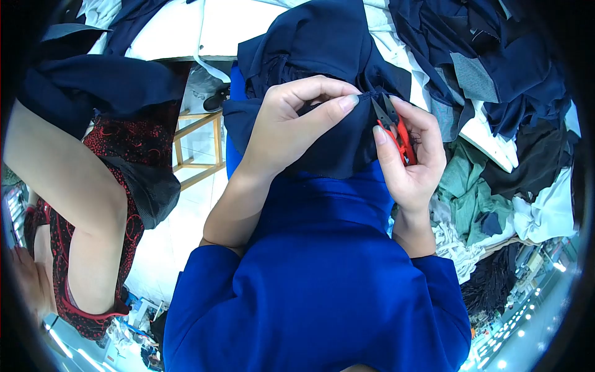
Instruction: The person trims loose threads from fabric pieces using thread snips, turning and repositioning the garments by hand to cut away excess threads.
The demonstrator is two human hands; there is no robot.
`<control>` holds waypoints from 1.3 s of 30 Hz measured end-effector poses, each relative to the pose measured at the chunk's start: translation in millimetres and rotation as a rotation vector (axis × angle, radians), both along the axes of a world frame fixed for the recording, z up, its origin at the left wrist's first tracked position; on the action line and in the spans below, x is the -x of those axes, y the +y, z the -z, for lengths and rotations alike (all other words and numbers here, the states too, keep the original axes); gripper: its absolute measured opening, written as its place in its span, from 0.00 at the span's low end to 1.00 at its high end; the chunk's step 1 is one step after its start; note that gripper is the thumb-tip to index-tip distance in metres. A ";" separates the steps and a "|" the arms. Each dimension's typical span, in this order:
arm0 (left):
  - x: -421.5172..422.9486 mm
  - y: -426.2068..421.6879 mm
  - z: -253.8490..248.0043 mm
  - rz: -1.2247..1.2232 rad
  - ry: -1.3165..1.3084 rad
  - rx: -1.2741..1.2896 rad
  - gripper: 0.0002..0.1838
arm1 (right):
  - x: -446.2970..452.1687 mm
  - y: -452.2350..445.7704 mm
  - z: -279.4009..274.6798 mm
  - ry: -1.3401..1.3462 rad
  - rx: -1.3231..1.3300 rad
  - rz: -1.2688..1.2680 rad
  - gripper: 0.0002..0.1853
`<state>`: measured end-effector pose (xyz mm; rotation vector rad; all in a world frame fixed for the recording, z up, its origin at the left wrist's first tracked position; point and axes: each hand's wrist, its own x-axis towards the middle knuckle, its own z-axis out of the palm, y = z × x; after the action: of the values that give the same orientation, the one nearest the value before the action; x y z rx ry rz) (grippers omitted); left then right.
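Note:
A dark navy garment [322, 46] lies over my lap and up onto the table edge. My left hand [297, 115] pinches a seam or edge of it between thumb and forefinger, pulling a fold taut. In my right hand [412, 146] is a pair of red-handled thread snips [400, 139], held between thumb and fingers. Their dark blades point up and left, right beside the pinched edge. The blades look parted at the tips. Whether they touch a thread is too small to tell.
White table [167, 31] ahead. Piles of navy clothing [514, 68], a green cloth [468, 186] and white cloth [548, 211] lie to the right. At left sits another person [93, 198] in a red-and-black patterned garment, with dark fabric. A wooden stool [201, 146] stands between us.

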<state>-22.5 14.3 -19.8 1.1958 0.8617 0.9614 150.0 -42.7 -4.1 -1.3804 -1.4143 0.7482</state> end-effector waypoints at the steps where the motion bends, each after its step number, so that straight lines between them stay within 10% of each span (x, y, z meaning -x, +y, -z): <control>1: 0.4 0.2 -0.5 0.002 0.002 0.004 0.10 | 0.0 0.2 -0.1 -0.007 0.002 0.001 0.19; 39: 4.8 -9.0 -3.6 -0.012 -0.009 -0.008 0.09 | 4.1 -8.2 -5.0 -0.004 -0.004 -0.037 0.19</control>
<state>-27.3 5.3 -16.2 1.1929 0.8595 0.9804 145.9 -50.9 0.9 -1.3566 -1.4470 0.7662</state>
